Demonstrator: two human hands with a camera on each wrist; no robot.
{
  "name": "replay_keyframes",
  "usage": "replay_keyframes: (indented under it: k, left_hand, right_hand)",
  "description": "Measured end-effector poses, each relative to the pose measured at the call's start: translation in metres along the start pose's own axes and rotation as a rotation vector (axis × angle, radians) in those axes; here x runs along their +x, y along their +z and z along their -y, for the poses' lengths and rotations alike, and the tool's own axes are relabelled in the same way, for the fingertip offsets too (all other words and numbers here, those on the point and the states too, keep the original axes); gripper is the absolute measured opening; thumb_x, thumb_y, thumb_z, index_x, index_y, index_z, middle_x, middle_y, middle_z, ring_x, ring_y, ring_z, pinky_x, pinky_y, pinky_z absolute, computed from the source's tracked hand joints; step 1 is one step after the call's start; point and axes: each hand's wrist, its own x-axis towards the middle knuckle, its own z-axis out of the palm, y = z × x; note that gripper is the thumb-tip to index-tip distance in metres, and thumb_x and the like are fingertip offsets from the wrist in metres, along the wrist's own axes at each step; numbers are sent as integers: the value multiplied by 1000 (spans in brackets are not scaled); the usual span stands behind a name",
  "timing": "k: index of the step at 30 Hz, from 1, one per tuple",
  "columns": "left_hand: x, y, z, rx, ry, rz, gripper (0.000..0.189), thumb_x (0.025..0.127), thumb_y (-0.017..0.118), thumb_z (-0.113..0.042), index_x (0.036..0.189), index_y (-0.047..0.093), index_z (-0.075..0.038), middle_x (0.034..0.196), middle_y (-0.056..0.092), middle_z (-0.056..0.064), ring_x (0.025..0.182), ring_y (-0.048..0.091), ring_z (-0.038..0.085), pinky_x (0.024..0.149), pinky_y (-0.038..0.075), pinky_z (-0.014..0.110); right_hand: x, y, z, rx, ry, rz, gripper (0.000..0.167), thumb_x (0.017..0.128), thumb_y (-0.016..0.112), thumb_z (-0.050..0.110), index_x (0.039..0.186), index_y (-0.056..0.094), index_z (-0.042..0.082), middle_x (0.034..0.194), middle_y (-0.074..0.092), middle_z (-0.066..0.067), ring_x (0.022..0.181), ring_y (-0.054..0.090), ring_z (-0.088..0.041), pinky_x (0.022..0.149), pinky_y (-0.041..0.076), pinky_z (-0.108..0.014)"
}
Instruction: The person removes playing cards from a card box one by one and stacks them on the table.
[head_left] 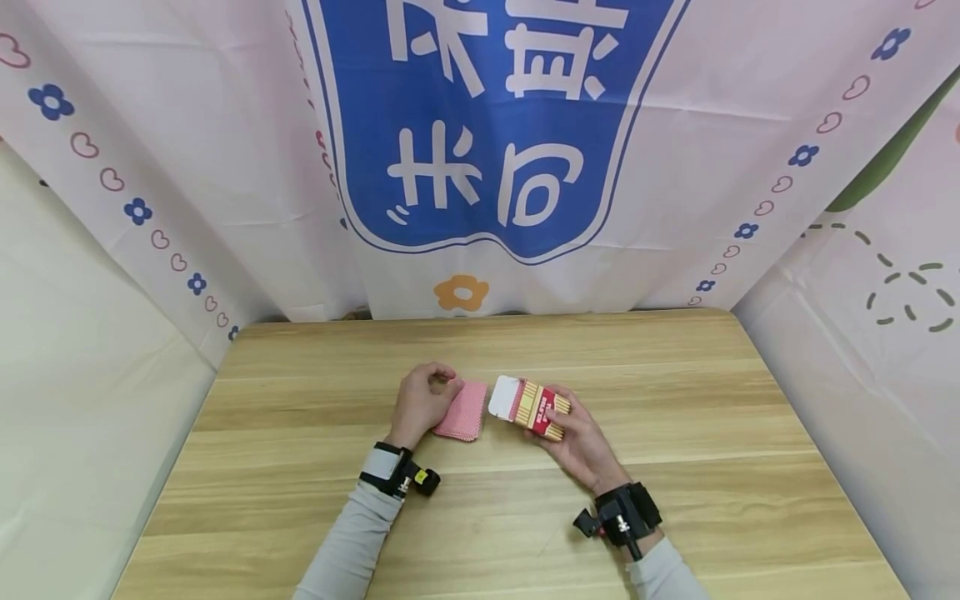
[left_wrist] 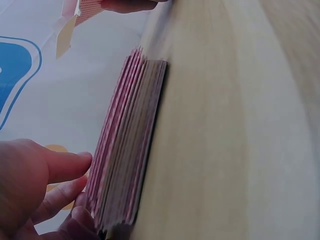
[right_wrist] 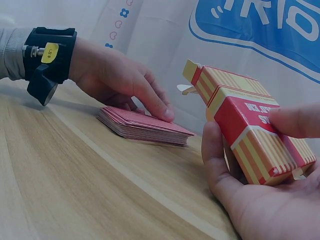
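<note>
A deck of playing cards (head_left: 465,417) with red-patterned backs lies stacked on the wooden table. My left hand (head_left: 420,404) is at the deck's left far corner; its thumb (left_wrist: 70,165) rests at the top card while the curled fingers pinch at the end edge. In the left wrist view several cards at the top of the stack are slightly uneven. To the right, my right hand (head_left: 581,446) grips a red and yellow striped card box (right_wrist: 250,125) between thumb and fingers, raised above the table. The box's white end flap (head_left: 504,396) stands open toward the deck.
The light wood table (head_left: 480,533) runs up to a white cloth backdrop (head_left: 675,208) with a blue printed shield. White cloth walls stand at left and right. Each wrist wears a black strap with a small camera (head_left: 426,481).
</note>
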Motion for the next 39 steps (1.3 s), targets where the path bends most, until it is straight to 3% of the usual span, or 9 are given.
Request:
replay_keyframes:
  k: [5, 13, 19, 26, 31, 39]
  left_hand:
    - [0, -1, -3, -30, -17, -5, 20, 98, 78, -28, 110, 77, -11, 114, 71, 9, 91, 66, 21, 74, 52, 32]
    - [-6, -3, -17, -140, 4, -1, 22, 101, 74, -30, 116, 72, -13, 115, 76, 10, 99, 77, 24, 79, 63, 39]
    - [-15, -6, -36, -245, 92, 7, 18, 101, 74, -19, 114, 72, -8, 114, 77, 12, 100, 78, 26, 87, 65, 40]
    - [-26, 1, -49, -303, 204, 104, 8, 96, 78, -7, 103, 75, -7, 102, 77, 7, 93, 75, 18, 80, 63, 26]
    - [-32, 9, -52, -306, 287, 212, 9, 95, 78, -5, 102, 74, -7, 97, 77, 6, 88, 73, 15, 77, 63, 25]
    - [-36, 18, -52, -251, 255, 340, 17, 92, 80, -5, 106, 70, -6, 101, 74, 7, 89, 73, 15, 78, 62, 23]
  right_hand:
    - [0, 0, 0, -2, 3, -21, 46, 108, 47, 1, 150, 41, 20, 158, 40, -14, 135, 60, -27, 112, 52, -44]
    - [1, 1, 1, -7, 18, -33, 60, 108, 47, 1, 162, 25, 14, 161, 37, -16, 135, 59, -27, 112, 52, -45]
    - [0, 2, 1, -3, 16, -22, 58, 109, 45, 1, 162, 24, 14, 161, 36, -15, 134, 59, -28, 111, 53, -45]
    - [-2, 1, 0, -8, 13, -8, 61, 109, 46, 2, 163, 21, 14, 158, 39, -14, 133, 61, -27, 112, 53, -44]
    - [-2, 0, -1, -6, 17, -3, 63, 110, 46, 2, 165, 18, 13, 159, 39, -13, 133, 61, -26, 111, 53, -43]
    - [-1, 1, 0, -1, 14, -8, 60, 109, 47, 2, 163, 22, 13, 158, 40, -14, 132, 61, -27, 111, 53, -43]
